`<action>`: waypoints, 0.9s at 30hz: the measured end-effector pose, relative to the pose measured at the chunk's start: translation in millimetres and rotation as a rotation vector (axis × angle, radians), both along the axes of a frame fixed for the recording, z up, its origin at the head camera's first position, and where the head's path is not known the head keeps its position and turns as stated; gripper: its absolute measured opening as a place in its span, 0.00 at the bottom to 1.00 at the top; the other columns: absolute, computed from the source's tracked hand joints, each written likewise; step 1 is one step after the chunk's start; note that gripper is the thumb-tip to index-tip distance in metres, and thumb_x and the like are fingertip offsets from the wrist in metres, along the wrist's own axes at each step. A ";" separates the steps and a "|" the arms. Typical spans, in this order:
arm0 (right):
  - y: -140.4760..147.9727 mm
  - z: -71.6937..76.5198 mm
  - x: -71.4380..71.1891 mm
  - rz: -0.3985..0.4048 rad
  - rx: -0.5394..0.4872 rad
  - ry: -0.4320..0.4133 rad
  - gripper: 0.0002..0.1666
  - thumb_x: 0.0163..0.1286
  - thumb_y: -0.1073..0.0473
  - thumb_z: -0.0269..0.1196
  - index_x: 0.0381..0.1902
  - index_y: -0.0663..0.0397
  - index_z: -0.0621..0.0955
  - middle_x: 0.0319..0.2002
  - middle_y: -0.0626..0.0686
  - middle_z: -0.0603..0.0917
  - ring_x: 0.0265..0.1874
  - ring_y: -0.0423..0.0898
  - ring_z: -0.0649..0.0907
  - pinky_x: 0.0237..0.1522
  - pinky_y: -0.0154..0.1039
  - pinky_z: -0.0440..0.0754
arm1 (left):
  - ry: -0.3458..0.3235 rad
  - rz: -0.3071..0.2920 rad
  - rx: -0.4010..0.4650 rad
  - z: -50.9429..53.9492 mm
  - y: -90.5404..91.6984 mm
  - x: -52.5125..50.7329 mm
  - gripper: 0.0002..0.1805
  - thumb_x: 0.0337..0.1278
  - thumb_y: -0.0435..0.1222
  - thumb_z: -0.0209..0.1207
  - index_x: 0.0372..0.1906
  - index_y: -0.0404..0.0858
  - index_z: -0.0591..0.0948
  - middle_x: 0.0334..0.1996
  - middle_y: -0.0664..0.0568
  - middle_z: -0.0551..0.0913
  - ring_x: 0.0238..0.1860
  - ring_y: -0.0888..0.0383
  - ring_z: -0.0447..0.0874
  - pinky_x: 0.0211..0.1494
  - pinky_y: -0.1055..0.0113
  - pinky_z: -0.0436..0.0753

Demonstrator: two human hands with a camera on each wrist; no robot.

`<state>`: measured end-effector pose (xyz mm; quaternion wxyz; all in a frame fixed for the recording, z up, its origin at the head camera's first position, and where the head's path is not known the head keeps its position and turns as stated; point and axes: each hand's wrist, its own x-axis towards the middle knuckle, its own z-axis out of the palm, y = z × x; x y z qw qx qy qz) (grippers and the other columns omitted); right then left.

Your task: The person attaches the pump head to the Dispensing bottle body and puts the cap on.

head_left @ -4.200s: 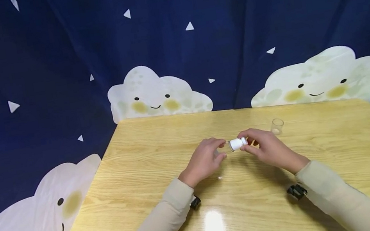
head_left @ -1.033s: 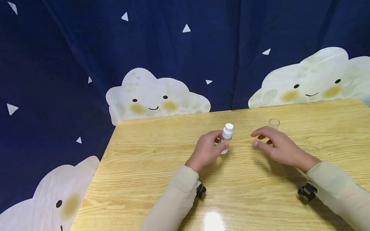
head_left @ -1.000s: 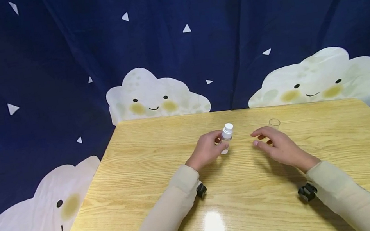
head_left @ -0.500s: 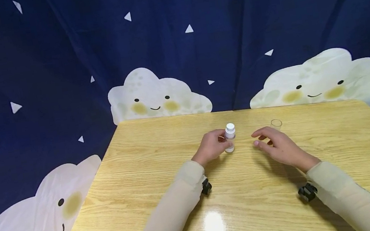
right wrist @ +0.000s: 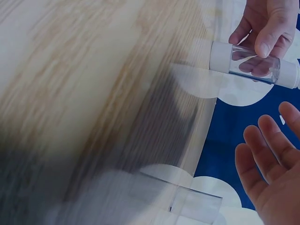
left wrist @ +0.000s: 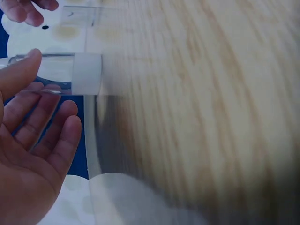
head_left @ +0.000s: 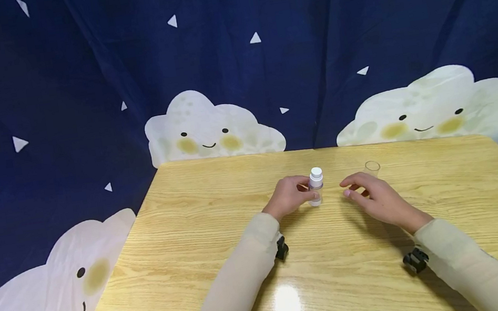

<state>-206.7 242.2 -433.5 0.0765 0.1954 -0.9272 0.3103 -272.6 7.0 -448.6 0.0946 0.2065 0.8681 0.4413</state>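
Turned nearly upright from sideways since the earliest frame, the transparent cylindrical bottle with white top and base (head_left: 316, 181) is pinched in the grip of the left hand (head_left: 288, 196), on or just above the yellow wood-grain counter (head_left: 203, 204). Nearby, the grip of the right hand (head_left: 376, 198) is relaxed, holding nothing; beyond stands a clear, open-topped cylinder (right wrist: 199, 204).

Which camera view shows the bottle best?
The right wrist view. The bottle is large there, with white lower end and clear middle visible, though the left hand partly covers it and its top leaves the picture. The head view shows it small, but including the cap; the left wrist view, mostly the lower end and middle.
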 end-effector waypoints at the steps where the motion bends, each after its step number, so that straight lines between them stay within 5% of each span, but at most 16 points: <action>1: 0.4 -0.2 -0.1 0.001 0.000 -0.002 0.15 0.75 0.57 0.58 0.54 0.56 0.81 0.51 0.56 0.84 0.47 0.52 0.83 0.41 0.40 0.82 | -0.007 0.000 0.006 -0.4 -0.2 -0.3 0.20 0.56 0.40 0.70 0.54 0.43 0.85 0.47 0.50 0.88 0.44 0.57 0.86 0.36 0.77 0.79; 9: 4.6 -0.9 2.2 0.014 0.004 -0.019 0.17 0.75 0.56 0.58 0.56 0.58 0.80 0.51 0.58 0.84 0.48 0.55 0.84 0.43 0.49 0.83 | -0.039 -0.017 0.009 -1.1 -2.3 -0.8 0.20 0.58 0.41 0.69 0.56 0.44 0.84 0.52 0.50 0.86 0.48 0.55 0.86 0.38 0.76 0.80; 27: 9.3 0.2 4.5 -0.004 0.029 -0.029 0.18 0.75 0.56 0.58 0.58 0.59 0.78 0.53 0.60 0.83 0.48 0.54 0.84 0.44 0.49 0.83 | 0.009 -0.041 -0.061 1.9 -1.4 1.1 0.20 0.60 0.42 0.67 0.57 0.45 0.83 0.50 0.51 0.87 0.44 0.60 0.86 0.37 0.76 0.80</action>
